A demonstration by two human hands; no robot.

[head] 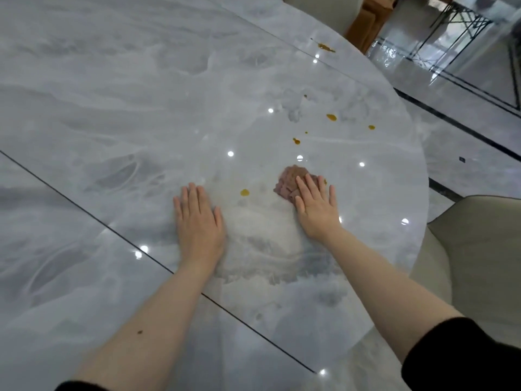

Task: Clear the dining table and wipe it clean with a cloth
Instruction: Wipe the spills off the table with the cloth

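Observation:
A glossy grey marble dining table fills most of the view. My right hand lies flat with straight fingers, pressing a small pinkish-brown cloth onto the tabletop. My left hand rests flat on the bare table, a little left of the cloth. An orange-brown sauce drop sits between the two hands. More such drops are scattered beyond the cloth, and a smear lies near the far edge.
A beige chair stands against the table's rounded right edge. Another chair back with a wooden frame is at the far side. A dark seam runs across the tabletop. Shiny tiled floor lies to the right.

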